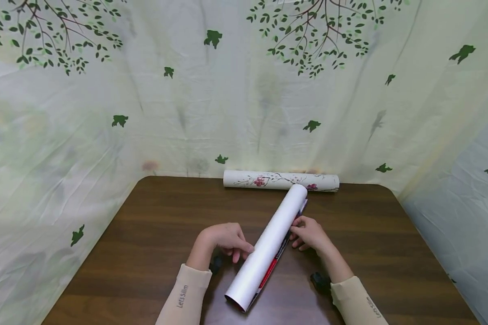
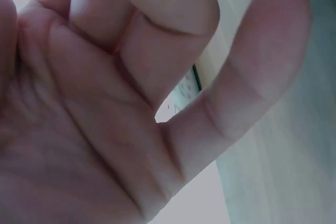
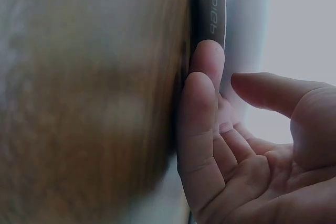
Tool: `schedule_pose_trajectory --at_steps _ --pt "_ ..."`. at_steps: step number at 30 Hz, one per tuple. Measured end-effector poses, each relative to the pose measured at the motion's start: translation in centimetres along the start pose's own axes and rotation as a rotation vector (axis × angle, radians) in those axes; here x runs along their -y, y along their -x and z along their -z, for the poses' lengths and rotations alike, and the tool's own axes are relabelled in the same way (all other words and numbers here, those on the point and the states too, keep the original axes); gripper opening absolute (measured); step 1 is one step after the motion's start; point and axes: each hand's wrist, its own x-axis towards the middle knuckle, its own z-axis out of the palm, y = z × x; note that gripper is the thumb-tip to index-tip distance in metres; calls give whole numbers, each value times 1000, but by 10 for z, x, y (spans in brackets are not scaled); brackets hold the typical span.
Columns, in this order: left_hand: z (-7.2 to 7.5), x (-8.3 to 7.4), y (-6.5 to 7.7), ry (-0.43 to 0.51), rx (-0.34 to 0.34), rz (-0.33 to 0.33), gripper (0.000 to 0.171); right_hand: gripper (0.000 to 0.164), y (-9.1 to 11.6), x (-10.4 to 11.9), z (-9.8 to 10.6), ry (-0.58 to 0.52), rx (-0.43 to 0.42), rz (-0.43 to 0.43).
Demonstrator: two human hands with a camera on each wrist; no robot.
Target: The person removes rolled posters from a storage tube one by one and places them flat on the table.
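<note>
A white paper roll (image 1: 268, 246) lies slantwise on the table, its far end overlapping a second roll in the head view. Along its right side a loose edge (image 1: 271, 267) shows printed red and black. My left hand (image 1: 227, 240) is at the roll's left side, fingertips right at the paper. In the left wrist view its little finger (image 2: 270, 40) sticks out while other fingers bend. My right hand (image 1: 310, 233) is at the printed edge. In the right wrist view two fingertips (image 3: 207, 61) touch the dark lettered edge (image 3: 214, 9), and the thumb stands apart from them.
A second roll (image 1: 248, 178), white with pink blossoms and dark branches, lies crosswise along the back edge of the brown wooden table (image 1: 162, 216). Behind the table hangs a pale curtain (image 1: 244, 99) printed with green leaves; it also surrounds both sides.
</note>
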Motion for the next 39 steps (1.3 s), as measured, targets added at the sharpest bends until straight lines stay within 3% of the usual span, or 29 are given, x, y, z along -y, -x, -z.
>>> schedule_pose_trajectory --at_steps 12,20,23,25,29,31,34,36,39 --pt "-23 -17 -18 22 115 -93 30 28 -1 2 -9 67 35 47" --pt "-23 -21 -19 -11 87 -81 26 31 -4 4 -15 156 20 76" --pt "-19 -22 -16 -44 17 -69 24 32 -3 6 -15 176 8 76" --pt "-15 -23 -13 -89 -70 -67 21 32 -3 7 -14 190 1 83" --pt "-9 -26 -12 -200 -335 -84 21 34 -2 8 -13 199 -7 95" --pt "-9 -30 -15 -278 -488 -119 29 34 -2 8 -12 201 -12 96" --pt "-13 -37 -21 -405 -651 -196 43 35 -1 8 -12 209 -18 92" --pt "-19 -42 -26 -485 -699 -247 51 35 0 9 -12 215 -22 93" --pt "-29 -49 -32 -562 -695 -315 56 36 1 10 -11 221 -25 101"
